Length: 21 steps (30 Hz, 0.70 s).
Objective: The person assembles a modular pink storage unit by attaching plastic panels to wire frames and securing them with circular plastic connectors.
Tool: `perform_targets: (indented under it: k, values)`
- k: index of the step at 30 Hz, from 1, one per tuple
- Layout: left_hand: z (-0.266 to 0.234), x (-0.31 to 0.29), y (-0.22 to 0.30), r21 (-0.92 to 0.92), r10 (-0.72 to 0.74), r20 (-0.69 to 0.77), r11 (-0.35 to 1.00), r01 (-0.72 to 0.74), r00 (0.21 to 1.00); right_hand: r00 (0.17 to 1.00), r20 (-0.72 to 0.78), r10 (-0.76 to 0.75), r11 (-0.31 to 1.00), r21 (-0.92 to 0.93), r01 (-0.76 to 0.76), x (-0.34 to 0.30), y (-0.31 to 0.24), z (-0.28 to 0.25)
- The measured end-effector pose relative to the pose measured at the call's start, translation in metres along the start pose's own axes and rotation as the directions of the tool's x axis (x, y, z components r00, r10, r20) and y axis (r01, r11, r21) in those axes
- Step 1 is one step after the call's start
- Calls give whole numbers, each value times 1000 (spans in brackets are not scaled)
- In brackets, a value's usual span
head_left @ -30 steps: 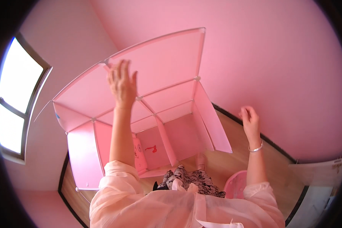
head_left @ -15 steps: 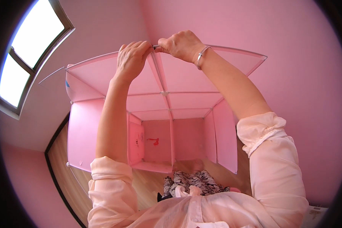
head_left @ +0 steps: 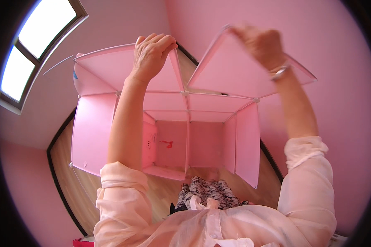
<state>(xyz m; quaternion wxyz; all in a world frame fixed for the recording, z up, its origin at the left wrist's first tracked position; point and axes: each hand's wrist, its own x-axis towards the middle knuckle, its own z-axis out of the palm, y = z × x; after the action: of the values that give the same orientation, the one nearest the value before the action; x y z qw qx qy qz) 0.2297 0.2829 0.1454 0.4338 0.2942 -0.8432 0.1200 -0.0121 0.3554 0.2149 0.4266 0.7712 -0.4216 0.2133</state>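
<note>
Pink plastic sheets with thin pale edging form the cube-shaped cabinet, on the floor in front of the person, its compartments open toward them; the left hand has its fingers bent over the top edge of the square pink left-hand panel, thumb out of sight; the right hand is blurred, fingers apparently closed on the upper corner of the tilted pink right-hand panel, though the exact pinch cannot be told; a wedge-shaped gap parts the two panels; a hard pull on the tilted one could, I judge, bend its sheet or pop off the small round white connector; were the left hand to let go, its panel might sway, such thin sheets flexing easily; below, the left pink compartment shows a red curled shape, printed or loose I cannot tell; the right pink compartment shows plain pink walls.
</note>
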Motion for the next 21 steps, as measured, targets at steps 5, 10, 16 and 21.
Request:
perform_targets:
  k: [5,10,16,21]
  values:
    - [13,3,2,20,-23,-39,1000,23,999,812,132,568,766,277,-580,-107,108,-117]
    - [3,-5,-15,37,-64,60,997,62,996,574,-47,817,559,306,-771,-223,129,-154]
    - [18,0,11,107,-68,46,992,63,997,-115,-405,907,168,599,-783,-362,151,-253]
    - [54,-8,73,230,83,-235,973,-27,969,-273,-376,885,26,627,-779,-444,62,-311]
